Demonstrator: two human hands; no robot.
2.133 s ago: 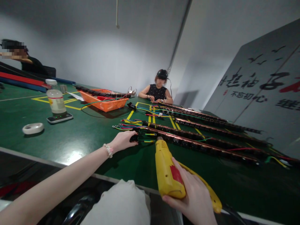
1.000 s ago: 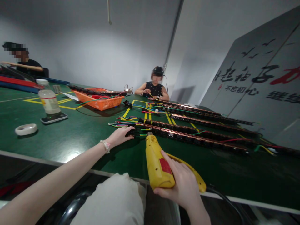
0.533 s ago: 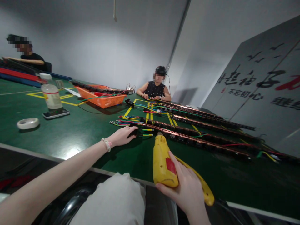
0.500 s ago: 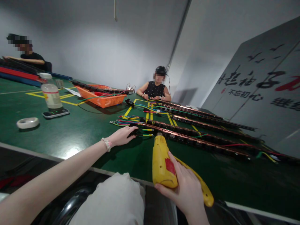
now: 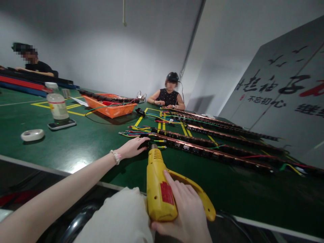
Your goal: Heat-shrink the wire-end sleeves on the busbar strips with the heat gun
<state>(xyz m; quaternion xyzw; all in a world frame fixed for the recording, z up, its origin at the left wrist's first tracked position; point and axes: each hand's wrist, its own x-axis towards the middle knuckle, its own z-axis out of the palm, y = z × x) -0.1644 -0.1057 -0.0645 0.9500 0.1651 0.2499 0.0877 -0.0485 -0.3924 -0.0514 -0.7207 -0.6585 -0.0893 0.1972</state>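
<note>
Since half a second ago the yellow power driver [image 5: 159, 189] has swung left and forward, so its nose now sits right at the near end of the closest long strip [image 5: 202, 153], just beside the fingertips of the left hand [image 5: 131, 148]. A moment back the nose pointed further right, at a spot along the strip rather than at its end. The right hand [image 5: 183, 211] is wrapped closed around the driver's body and handle, low in the view near the table edge. The left hand lies flat on the green table [image 5: 83, 143], fingers loosely curled over a small black part [image 5: 145, 144] at the strip's end, pinning it down; how tightly it grips cannot be told. Judging from this, the tool looks lined up on the piece the left hand steadies. Coloured wires [image 5: 138, 133] fan out just beyond. A person [image 5: 168, 96] sits across the table by further strips.
</note>
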